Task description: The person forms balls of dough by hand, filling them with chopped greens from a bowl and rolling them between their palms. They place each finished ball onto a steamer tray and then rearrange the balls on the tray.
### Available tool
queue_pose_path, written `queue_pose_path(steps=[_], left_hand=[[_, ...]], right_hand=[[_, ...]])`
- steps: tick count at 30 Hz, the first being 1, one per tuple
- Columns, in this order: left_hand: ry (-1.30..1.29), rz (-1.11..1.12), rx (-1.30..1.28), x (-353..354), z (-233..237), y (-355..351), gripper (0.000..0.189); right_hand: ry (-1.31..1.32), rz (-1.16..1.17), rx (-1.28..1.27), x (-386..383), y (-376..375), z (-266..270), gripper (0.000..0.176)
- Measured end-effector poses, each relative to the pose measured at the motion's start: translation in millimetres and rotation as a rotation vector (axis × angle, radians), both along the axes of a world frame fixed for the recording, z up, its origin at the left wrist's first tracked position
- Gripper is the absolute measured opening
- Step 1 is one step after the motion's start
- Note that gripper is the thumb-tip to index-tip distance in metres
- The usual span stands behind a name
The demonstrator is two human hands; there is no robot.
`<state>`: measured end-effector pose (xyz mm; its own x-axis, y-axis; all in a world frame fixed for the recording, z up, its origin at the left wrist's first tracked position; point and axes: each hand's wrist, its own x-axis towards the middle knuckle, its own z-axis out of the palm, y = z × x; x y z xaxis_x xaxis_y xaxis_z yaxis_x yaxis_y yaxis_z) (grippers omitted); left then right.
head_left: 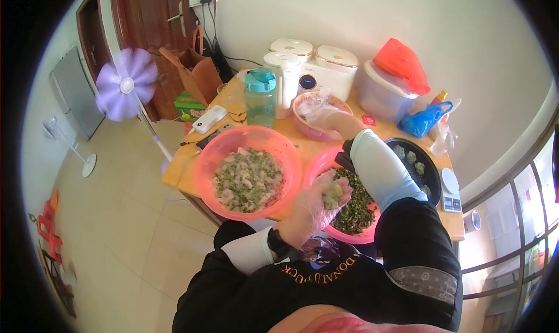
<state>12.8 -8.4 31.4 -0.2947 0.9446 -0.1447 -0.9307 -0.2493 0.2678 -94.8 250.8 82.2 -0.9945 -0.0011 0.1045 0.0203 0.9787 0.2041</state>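
My left hand (311, 209), in a clear plastic glove, is palm up and cups a pale green lump (332, 196) that looks like dough. It is held over the near edge of a pink basin (353, 238) of dark chopped greens (358, 213). My right hand (320, 110), also gloved, reaches into a smaller pink bowl (343, 107) at the back; its fingers are blurred and what they touch is hidden. Left of my left hand, a larger pink basin (291, 158) holds a chunky white-and-green mixture (247, 180).
A black pan (435, 175) with several pale green balls is partly behind my right arm. A kitchen scale (450, 190) sits at the right edge. Along the back stand a teal bottle (260, 99), a white pitcher (282, 82) and a lidded tub (384, 94). A fan (127, 85) is left.
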Motion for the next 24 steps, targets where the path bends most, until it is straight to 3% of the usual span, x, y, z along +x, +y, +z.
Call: queue_pose_path(steps=[2,4,6,8,10,12,16,18,21,24], left_hand=[[-0.015,-0.004,0.012,0,1,-1,0.039],[-0.034,-0.018,0.022,0,1,-3,0.038],[-0.030,-0.019,0.013,0,3,-4,0.036],[-0.025,-0.036,0.006,0,6,-6,0.036],[-0.025,-0.035,0.005,0,5,-7,0.036],[-0.027,-0.034,-0.037,2,15,-12,0.037],[-0.052,-0.012,-0.085,3,13,-8,0.036],[-0.025,0.027,-0.038,4,12,-9,0.038],[0.026,0.023,0.060,4,6,-10,0.039],[0.009,0.029,0.065,5,5,-11,0.039]], right_hand=[[-0.190,-0.002,0.116,27,-62,85,0.036],[-0.169,-0.120,-0.168,16,-40,94,0.035],[-0.120,-0.201,0.285,-2,54,74,0.037],[0.211,-0.075,0.264,37,90,77,0.038],[-0.097,-0.215,0.444,68,75,118,0.041],[0.556,-0.505,-1.250,106,111,118,0.041],[0.614,-0.652,-1.148,203,157,128,0.053],[0.704,-0.638,-1.434,248,171,121,0.051],[0.675,-0.737,-1.633,303,156,101,0.046],[0.613,-0.622,-1.719,336,125,81,0.039]])
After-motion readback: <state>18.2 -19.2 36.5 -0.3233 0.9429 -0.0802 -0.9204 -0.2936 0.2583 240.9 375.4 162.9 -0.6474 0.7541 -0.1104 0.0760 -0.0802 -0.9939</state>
